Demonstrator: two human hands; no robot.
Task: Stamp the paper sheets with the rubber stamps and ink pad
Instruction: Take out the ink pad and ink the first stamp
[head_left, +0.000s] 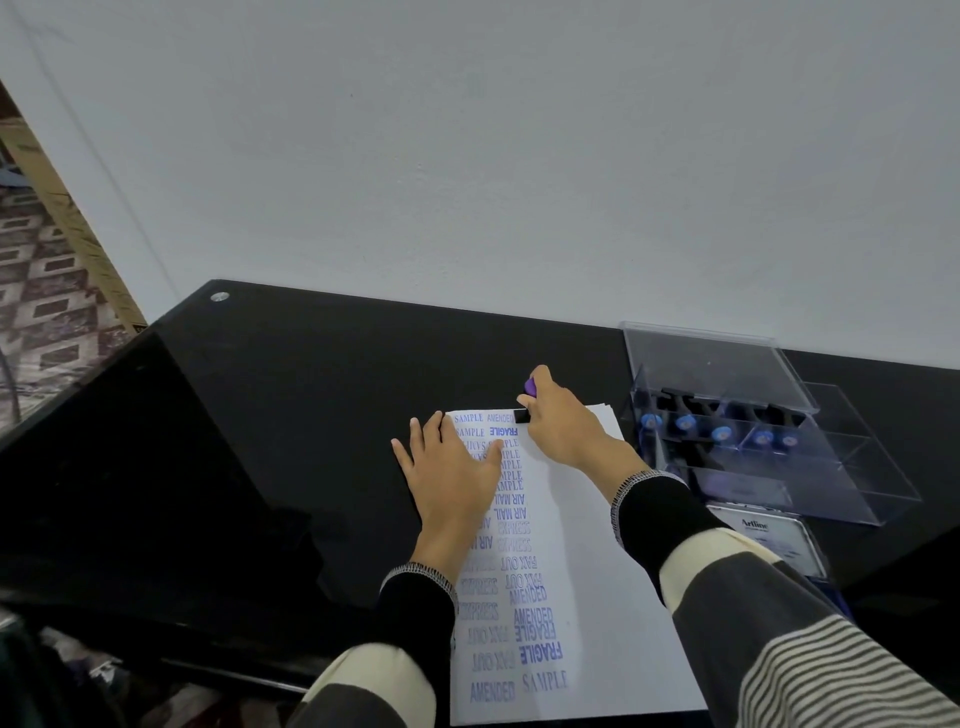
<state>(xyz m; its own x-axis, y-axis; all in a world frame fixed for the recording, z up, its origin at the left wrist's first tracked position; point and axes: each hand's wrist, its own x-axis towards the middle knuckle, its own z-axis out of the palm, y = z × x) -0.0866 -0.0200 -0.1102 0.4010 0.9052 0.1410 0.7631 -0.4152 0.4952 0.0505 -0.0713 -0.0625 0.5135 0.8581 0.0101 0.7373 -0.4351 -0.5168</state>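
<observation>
Head view looks down on a black table (291, 395) set against a pale wall (467, 156). Lying flat under the left hand (453, 480) is a paper sheet (576, 597), its left part covered in two columns of blue stamped words such as SAMPLE, FRAGILE, AIR MAIL, FAX OUT, EXPRESS and AMENDED. That hand rests palm down with fingers straight and spread, pressing the sheet near its far left corner, fingertips partly over the table edge of the page. Just to its right, the right hand (563, 423) curls around a rubber stamp (524, 410) with a purple knob showing above the fingers and a black base set on the paper's top edge, beside the word AMENDED. Edges of further sheets peek out beneath the top one near the right hand. Farther right of the right hand stands a clear plastic case (831, 467), lid up, holding a row of stamps (722, 434) with blue caps. Near the right forearm, partly hidden by the striped sleeve (810, 639), lies the ink pad (769, 535) with a label reading Artline.
</observation>
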